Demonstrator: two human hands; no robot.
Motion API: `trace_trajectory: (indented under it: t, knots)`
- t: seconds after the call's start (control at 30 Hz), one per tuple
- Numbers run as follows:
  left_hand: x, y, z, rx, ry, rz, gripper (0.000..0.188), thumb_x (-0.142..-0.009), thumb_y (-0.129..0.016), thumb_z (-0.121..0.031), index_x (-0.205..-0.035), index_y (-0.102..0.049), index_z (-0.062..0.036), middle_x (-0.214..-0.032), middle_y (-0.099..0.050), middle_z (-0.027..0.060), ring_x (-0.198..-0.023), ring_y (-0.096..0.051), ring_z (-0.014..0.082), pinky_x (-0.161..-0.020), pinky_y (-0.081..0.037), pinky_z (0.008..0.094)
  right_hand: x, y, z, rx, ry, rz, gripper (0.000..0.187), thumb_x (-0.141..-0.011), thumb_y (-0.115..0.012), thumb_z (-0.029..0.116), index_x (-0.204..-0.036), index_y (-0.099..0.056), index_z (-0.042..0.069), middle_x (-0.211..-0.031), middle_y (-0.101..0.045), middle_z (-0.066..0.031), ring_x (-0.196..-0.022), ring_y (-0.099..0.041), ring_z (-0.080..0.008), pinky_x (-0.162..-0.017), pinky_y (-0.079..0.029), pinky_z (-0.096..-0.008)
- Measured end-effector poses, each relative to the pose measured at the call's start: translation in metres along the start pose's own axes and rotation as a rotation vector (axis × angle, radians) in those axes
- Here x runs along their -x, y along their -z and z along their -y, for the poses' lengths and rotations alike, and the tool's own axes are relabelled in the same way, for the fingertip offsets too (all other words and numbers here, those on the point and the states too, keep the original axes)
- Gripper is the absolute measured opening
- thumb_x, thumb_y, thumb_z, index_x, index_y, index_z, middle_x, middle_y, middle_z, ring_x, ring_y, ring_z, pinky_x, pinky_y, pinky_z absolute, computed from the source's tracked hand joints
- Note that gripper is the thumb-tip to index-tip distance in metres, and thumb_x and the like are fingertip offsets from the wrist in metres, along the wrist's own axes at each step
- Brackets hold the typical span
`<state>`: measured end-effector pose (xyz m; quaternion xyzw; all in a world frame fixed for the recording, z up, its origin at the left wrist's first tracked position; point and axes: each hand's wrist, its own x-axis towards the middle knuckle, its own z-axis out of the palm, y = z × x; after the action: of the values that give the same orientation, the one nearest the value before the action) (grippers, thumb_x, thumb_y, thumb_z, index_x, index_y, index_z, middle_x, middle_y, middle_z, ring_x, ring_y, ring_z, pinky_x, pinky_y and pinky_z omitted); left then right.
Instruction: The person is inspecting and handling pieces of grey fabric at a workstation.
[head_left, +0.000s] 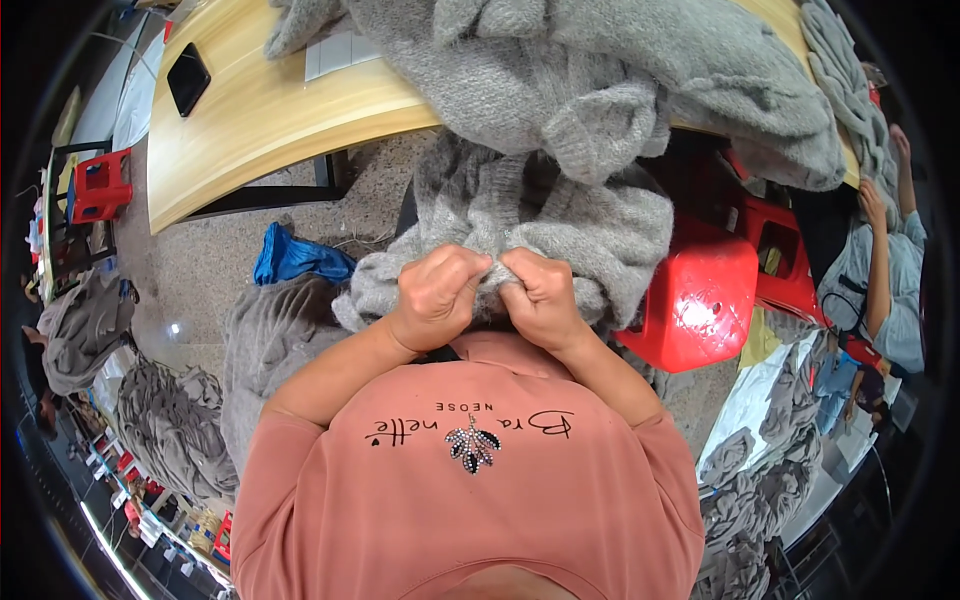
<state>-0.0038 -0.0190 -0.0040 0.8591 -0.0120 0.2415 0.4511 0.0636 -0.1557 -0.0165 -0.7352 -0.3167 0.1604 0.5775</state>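
Note:
Across my lap lies a grey knitted sweater (600, 235), bunched in thick folds and reaching up toward the table edge. My left hand (438, 290) is closed on the knit, thumb and fingers pinched together. Close beside it, my right hand (540, 292) grips the same fabric, its thumb pressed against the curled fingers. A small bit of knit shows between the two hands. More grey knitwear (500, 75) is heaped on the table in front of me and hangs over its edge; a ribbed cuff (590, 135) droops from the heap.
The wooden table (270, 120) carries a black phone (188, 80) and a white paper (340, 54). Red stools (700, 290) stand to my right. Blue cloth (295, 257) and grey garment piles (170, 420) lie to my left. At the far right sits another person (885, 270).

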Motion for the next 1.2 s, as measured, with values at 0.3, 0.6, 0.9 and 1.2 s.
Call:
trace_trajectory:
  t: [0.3, 0.6, 0.9, 1.2]
  knots:
    - [0.005, 0.007, -0.011, -0.118, -0.067, -0.056, 0.014, -0.068, -0.061, 0.011, -0.080, -0.058, 0.0043, -0.066, -0.058, 0.0142, -0.054, -0.058, 0.0245, -0.048, -0.046, 0.0286, -0.014, -0.020, -0.003, 0.326, 0.329, -0.152, 0.012, -0.055, -0.051, 0.001, -0.065, -0.044, 0.004, -0.056, -0.045, -0.0100, -0.048, -0.050, -0.0276, -0.043, -0.039, -0.0368]
    - [-0.015, 0.023, 0.011, 0.448, 0.724, 0.159, 0.009, -0.081, -0.053, -0.003, -0.088, -0.058, -0.0013, -0.078, -0.059, 0.0021, -0.063, -0.053, 0.0062, -0.059, -0.044, 0.0220, 0.011, 0.001, 0.001, -0.119, 0.387, 0.055, 0.031, -0.057, -0.048, 0.000, -0.086, -0.057, 0.001, -0.076, -0.057, -0.0133, -0.065, -0.055, -0.0309, -0.060, -0.046, -0.0362]
    - [-0.028, -0.075, 0.103, 0.013, 0.705, 0.930, 0.050, -0.078, -0.054, -0.019, -0.120, -0.044, 0.0062, -0.114, -0.053, 0.0191, -0.101, -0.051, 0.0250, -0.086, -0.040, 0.0324, 0.033, -0.013, 0.025, 0.107, 0.334, 0.295, 0.015, -0.057, -0.055, 0.007, -0.071, -0.057, 0.003, -0.074, -0.056, -0.0122, -0.069, -0.056, -0.0317, -0.055, -0.043, -0.0426]
    - [-0.124, -0.072, -0.078, 0.683, 0.446, 0.605, 0.036, -0.073, -0.055, -0.003, -0.108, -0.053, 0.0056, -0.095, -0.060, 0.0098, -0.085, -0.057, 0.0163, -0.080, -0.045, 0.0286, 0.034, -0.025, 0.008, 0.020, 0.208, 0.594, 0.053, -0.077, -0.054, 0.021, -0.125, -0.038, 0.004, -0.114, -0.053, -0.0139, -0.091, -0.058, -0.0292, -0.080, -0.045, -0.0381]
